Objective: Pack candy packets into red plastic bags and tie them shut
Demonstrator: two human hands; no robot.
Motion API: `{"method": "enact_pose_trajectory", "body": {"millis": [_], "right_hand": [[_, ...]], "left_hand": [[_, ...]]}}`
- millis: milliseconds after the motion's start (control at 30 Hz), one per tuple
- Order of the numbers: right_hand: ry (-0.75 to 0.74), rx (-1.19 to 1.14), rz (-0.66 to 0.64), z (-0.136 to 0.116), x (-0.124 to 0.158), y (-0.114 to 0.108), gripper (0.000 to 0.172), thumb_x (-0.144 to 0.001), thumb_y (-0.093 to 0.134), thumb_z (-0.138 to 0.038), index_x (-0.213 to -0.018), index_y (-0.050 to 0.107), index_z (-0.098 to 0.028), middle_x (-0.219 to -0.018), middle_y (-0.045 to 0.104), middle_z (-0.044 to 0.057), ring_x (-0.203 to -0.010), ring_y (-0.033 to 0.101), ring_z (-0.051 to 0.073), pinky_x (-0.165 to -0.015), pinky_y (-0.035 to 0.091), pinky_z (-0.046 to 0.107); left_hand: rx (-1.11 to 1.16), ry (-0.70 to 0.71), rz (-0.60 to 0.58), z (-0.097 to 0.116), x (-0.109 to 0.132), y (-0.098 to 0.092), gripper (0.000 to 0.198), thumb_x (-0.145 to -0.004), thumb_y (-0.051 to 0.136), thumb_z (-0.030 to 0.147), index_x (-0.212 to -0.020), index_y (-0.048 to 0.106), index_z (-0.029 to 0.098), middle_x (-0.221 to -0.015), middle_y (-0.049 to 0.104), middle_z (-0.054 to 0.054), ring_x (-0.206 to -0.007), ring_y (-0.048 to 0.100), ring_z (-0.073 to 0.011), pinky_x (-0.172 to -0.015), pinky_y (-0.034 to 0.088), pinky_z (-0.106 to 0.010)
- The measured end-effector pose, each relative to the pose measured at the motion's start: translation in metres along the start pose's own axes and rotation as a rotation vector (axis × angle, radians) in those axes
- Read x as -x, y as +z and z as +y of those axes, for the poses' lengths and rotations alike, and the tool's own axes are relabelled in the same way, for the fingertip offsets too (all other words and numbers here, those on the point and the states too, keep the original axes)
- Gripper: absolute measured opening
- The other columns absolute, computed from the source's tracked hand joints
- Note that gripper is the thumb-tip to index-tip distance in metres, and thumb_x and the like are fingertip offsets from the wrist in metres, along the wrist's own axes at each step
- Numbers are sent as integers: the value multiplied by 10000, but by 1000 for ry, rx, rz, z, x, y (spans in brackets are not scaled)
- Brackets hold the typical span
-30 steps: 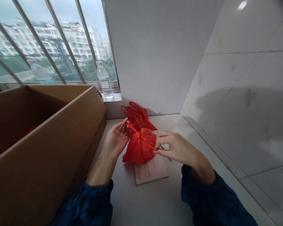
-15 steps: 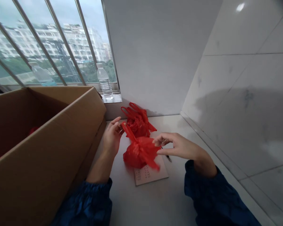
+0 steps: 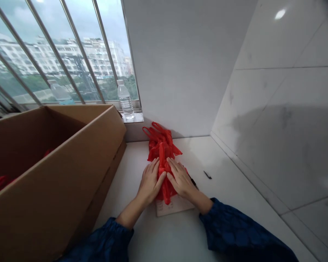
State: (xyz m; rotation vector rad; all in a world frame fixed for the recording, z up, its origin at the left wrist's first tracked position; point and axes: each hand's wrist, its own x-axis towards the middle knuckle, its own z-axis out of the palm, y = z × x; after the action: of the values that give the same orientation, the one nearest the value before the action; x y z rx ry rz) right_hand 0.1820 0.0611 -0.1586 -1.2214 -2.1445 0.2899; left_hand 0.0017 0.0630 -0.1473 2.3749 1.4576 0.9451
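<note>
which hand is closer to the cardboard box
Left. The left hand presses the near side of the red bag, apart from the cardboard box. The right hand presses the bag's other side, farther from the box.

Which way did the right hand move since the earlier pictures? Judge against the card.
Yes: the right hand moved left, from past the right edge of the handwritten card to its top edge, onto the red plastic bag.
</note>
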Motion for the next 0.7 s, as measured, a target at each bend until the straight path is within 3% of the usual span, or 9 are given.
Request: {"method": "enact_pose_trajectory", "body": {"millis": [100, 267, 500, 700], "right_hand": [[60, 75, -6, 8, -5, 18, 573, -1026, 329, -317, -1529, 310, -42, -1573, 358, 177, -1456, 348, 279, -1206, 274, 505], [62, 123, 24, 18, -1, 32, 551, -1022, 358, -324, -1511, 372, -71, -1554, 401, 151, -1449, 365, 272, -1195, 317, 473], [89, 144, 6, 24, 1, 47, 508, -1012, 368, -287, -1487, 434, -116, -1533, 441, 131, -1448, 367, 277, -1183, 328, 500], [85, 181, -5, 26, 2, 52, 461, -1005, 408, -255, -1416, 520, -79, -1491, 489, 174, -1429, 398, 286, -1181, 324, 508]], "left_hand": [[-37, -4, -28, -12, -7, 15, 530, -1010, 385, 388, -1496, 388, 176, -1549, 415, -150, -1459, 344, -279, -1199, 266, -519], [-64, -19, -55, -23, -3, 30, 543, -1016, 353, 391, -1514, 366, 174, -1571, 385, -137, -1473, 321, -256, -1216, 244, -504], [-90, -51, -99, -28, 0, 41, 543, -1017, 355, 390, -1511, 383, 164, -1562, 397, -139, -1466, 336, -268, -1213, 244, -521], [-122, -44, -115, -30, 0, 44, 520, -1016, 354, 386, -1457, 464, 133, -1514, 469, -150, -1442, 381, -281, -1212, 252, -515]]}}
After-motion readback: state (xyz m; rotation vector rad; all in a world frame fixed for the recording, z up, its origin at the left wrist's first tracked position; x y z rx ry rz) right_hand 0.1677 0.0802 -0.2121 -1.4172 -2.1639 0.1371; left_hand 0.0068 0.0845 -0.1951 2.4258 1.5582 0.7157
